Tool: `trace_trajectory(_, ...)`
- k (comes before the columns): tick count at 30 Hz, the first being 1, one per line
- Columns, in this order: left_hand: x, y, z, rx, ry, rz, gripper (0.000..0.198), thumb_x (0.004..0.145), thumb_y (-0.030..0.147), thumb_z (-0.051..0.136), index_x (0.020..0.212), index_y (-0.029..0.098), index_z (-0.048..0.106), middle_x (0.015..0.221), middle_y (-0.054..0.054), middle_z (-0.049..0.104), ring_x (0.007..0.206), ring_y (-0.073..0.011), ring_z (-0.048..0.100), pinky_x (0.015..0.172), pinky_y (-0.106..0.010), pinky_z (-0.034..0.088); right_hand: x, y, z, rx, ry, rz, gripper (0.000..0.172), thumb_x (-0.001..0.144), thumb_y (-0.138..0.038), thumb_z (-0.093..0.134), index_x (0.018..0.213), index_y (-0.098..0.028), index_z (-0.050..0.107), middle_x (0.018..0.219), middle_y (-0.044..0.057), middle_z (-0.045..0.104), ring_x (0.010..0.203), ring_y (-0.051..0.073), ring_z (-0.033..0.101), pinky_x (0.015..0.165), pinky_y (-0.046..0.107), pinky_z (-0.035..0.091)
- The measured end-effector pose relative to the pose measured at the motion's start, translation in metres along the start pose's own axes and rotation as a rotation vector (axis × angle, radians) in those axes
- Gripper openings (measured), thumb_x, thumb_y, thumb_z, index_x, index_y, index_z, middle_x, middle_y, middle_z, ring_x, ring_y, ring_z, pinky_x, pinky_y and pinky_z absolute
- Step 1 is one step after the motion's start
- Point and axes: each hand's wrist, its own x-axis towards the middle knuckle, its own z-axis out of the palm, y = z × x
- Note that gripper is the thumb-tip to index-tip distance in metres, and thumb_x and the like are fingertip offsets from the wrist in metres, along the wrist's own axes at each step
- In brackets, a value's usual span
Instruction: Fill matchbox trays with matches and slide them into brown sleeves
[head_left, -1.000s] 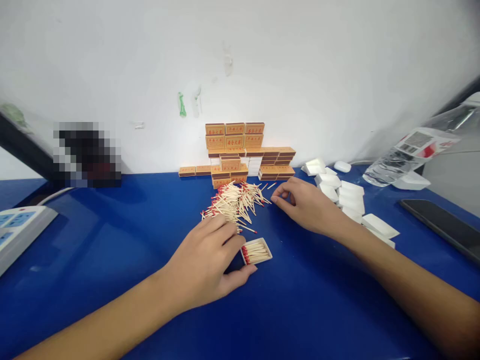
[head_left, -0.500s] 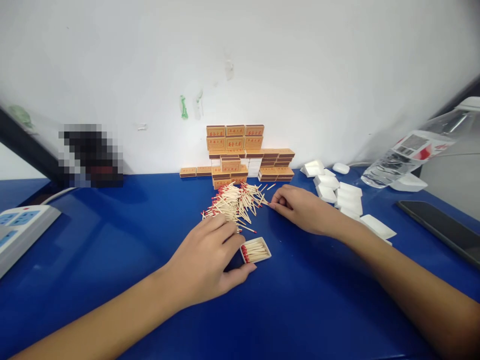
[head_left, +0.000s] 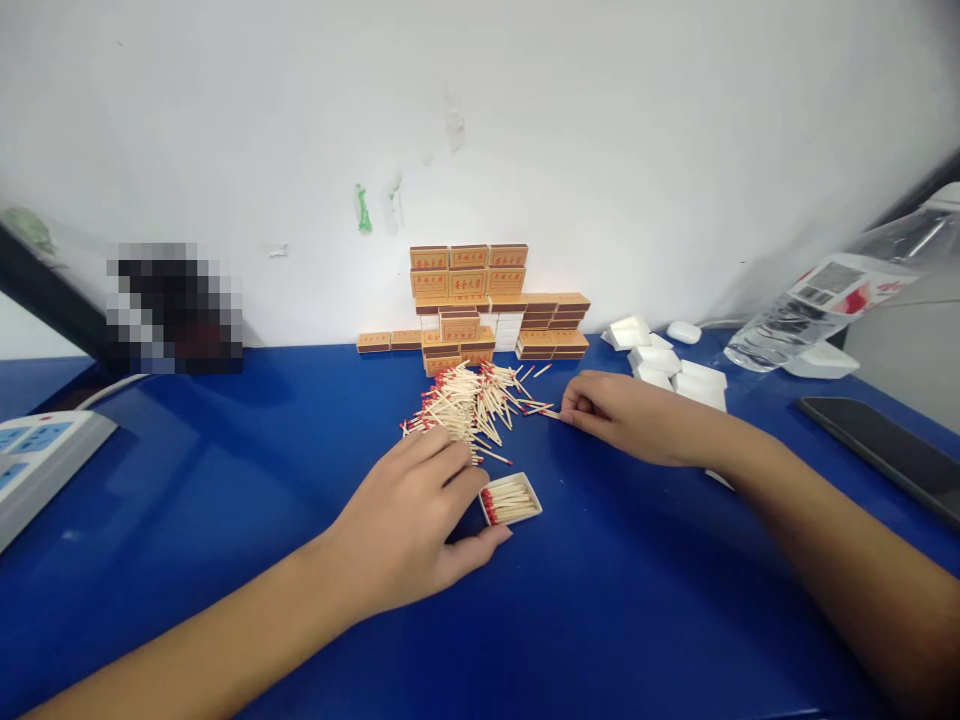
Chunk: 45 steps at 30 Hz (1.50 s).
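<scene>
My left hand [head_left: 420,510] rests on the table around the left end of a small white matchbox tray [head_left: 538,510], thumb along its near side and index finger at its far corner. Inside the tray lies a layer of matches [head_left: 511,498], red heads to the left. Beyond it spreads a loose heap of matches [head_left: 465,405], partly hidden behind my left fingers. Just right of the heap, my right hand [head_left: 611,415] is closed in a pinch on the end of a match [head_left: 550,412]; other matches lie beside its tip.
Orange matchboxes [head_left: 469,285] stand stacked against the wall behind the heap. White empty trays [head_left: 701,380] lie to the right, partly behind my right arm. Farther right are a plastic bottle [head_left: 787,325] and a phone [head_left: 885,440]. A power strip [head_left: 56,455] sits at the left.
My right hand has moved slightly right, away from the heap, drawing a match or matches along the table. My left hand and the tray stay in place.
</scene>
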Motion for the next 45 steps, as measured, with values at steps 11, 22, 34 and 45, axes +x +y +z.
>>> trace_trajectory(11, -0.001, 0.000, 0.000, 0.008, -0.013, -0.005, 0.029, 0.095, 0.042, 0.068, 0.100, 0.014, 0.070, 0.090, -0.008, 0.066, 0.092, -0.0271, 0.061, 0.085, -0.045, 0.055, 0.007, -0.001, 0.006, 0.012, 0.033, -0.034, 0.029, 0.100, -0.045, 0.047, 0.092, -0.022, 0.061, 0.092, 0.009, 0.066, 0.083, 0.024, 0.058, 0.075, 0.039, 0.045)
trace_trajectory(22, -0.001, 0.000, -0.001, 0.008, -0.029, -0.010, 0.029, 0.096, 0.042, 0.066, 0.101, 0.014, 0.071, 0.091, -0.008, 0.065, 0.092, -0.0265, 0.060, 0.083, -0.045, 0.054, -0.010, -0.007, -0.006, 0.061, -0.034, -0.080, 0.033, 0.106, -0.048, 0.042, 0.094, -0.022, 0.059, 0.099, 0.009, 0.067, 0.085, 0.023, 0.060, 0.078, 0.039, 0.047)
trace_trajectory(34, 0.001, 0.000, -0.001, 0.013, -0.021, -0.005, 0.029, 0.097, 0.042, 0.066, 0.100, 0.014, 0.070, 0.090, -0.007, 0.065, 0.090, -0.0261, 0.060, 0.082, -0.044, 0.054, -0.016, -0.011, -0.015, 0.100, -0.144, -0.089, 0.027, 0.104, -0.043, 0.047, 0.094, -0.024, 0.062, 0.102, 0.006, 0.066, 0.087, 0.023, 0.061, 0.077, 0.036, 0.046)
trace_trajectory(45, 0.001, -0.001, -0.002, 0.015, -0.014, -0.010, 0.027, 0.096, 0.041, 0.066, 0.101, 0.014, 0.070, 0.091, -0.008, 0.067, 0.090, -0.0256, 0.060, 0.083, -0.044, 0.054, -0.030, -0.025, -0.027, 0.178, -0.365, -0.128, 0.017, 0.098, -0.033, 0.057, 0.086, -0.026, 0.068, 0.094, 0.003, 0.069, 0.083, 0.021, 0.063, 0.070, 0.032, 0.046)
